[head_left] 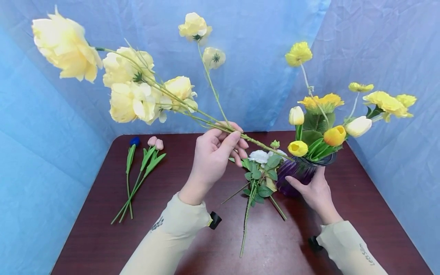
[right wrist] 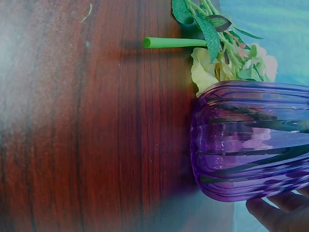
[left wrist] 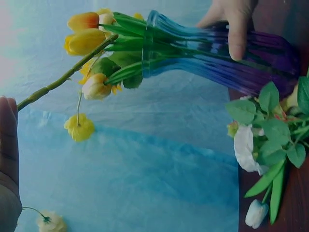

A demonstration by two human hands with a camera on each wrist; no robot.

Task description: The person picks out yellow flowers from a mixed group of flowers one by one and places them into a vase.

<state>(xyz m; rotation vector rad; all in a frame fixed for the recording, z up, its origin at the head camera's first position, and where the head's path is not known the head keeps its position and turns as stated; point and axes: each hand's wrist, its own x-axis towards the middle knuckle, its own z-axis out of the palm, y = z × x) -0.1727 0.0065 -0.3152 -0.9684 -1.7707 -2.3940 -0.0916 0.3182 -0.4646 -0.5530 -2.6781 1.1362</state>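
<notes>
My left hand (head_left: 214, 151) pinches the stem of a branch of pale yellow flowers (head_left: 125, 101) between thumb and fingers. The blooms spread to the upper left, while the bare stem end (left wrist: 108, 41) lies by the tulips just outside the rim in the left wrist view. My right hand (head_left: 317, 194) grips the ribbed glass vase (right wrist: 251, 145), purple below and bluish toward its mouth. White and yellow tulips (head_left: 298, 148), an orange-yellow tulip (head_left: 334, 135) and several yellow flowers (head_left: 386, 103) stand in it, their stems showing through the glass.
White roses with green leaves (head_left: 256, 172) lie on the dark wood table (head_left: 93, 236), left of the vase. A white tulip (left wrist: 257, 213) lies by them. At the table's left are a blue tulip (head_left: 135, 141) and pink tulips (head_left: 155, 143). Blue cloth (head_left: 247, 88) hangs behind.
</notes>
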